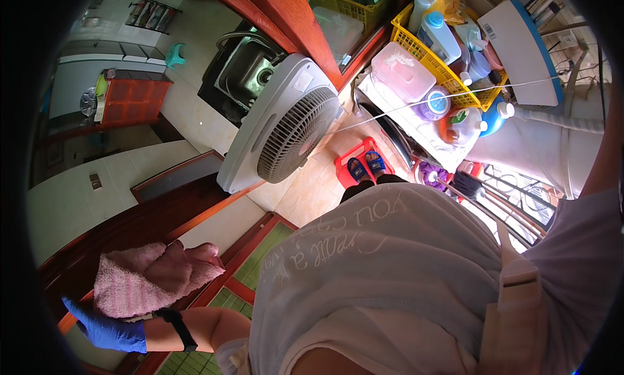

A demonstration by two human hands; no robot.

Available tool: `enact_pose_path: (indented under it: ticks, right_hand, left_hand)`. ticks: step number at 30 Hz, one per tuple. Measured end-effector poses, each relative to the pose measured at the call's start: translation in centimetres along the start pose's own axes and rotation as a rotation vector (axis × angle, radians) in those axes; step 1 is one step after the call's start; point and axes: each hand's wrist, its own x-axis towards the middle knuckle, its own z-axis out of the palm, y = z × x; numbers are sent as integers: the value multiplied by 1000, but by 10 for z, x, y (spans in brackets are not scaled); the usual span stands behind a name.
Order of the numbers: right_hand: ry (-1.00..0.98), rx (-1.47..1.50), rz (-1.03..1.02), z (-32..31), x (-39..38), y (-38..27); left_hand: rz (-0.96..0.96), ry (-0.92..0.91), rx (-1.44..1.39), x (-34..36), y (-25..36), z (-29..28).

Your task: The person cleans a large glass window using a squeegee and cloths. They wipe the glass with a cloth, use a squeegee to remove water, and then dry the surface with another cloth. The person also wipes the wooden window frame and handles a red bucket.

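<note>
At the lower left, my left hand (109,331) wears a blue glove and is closed over the edge of a reddish-brown wooden frame (67,323); its fingers are partly hidden. Beside it, a crumpled pink towel (140,281) hangs over the woodwork, close to the dark band on my wrist. My right arm (602,155) reaches up along the right edge, and its hand lies outside the picture. Below me, my feet in blue sandals (365,165) stand on a red plastic stool (342,173).
A white fan (296,137) with a round grille stands ahead, near a metal sink (250,72). To the right, a yellow basket (422,56) of bottles and a lidded pink tub (403,72) sit on a white surface. Several long handles (513,212) lean below. A thin cord crosses there.
</note>
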Motion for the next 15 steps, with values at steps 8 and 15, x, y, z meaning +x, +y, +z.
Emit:
enact_pose_path:
  ticks: [8,15]
  right_hand:
    - [-150,63,342,103,-184,18]
    - [-163,84,495,140,-242,10]
  left_hand:
    - [140,-9,-195,-9,-8,20]
    - [261,-21,-283,-7,-5,35]
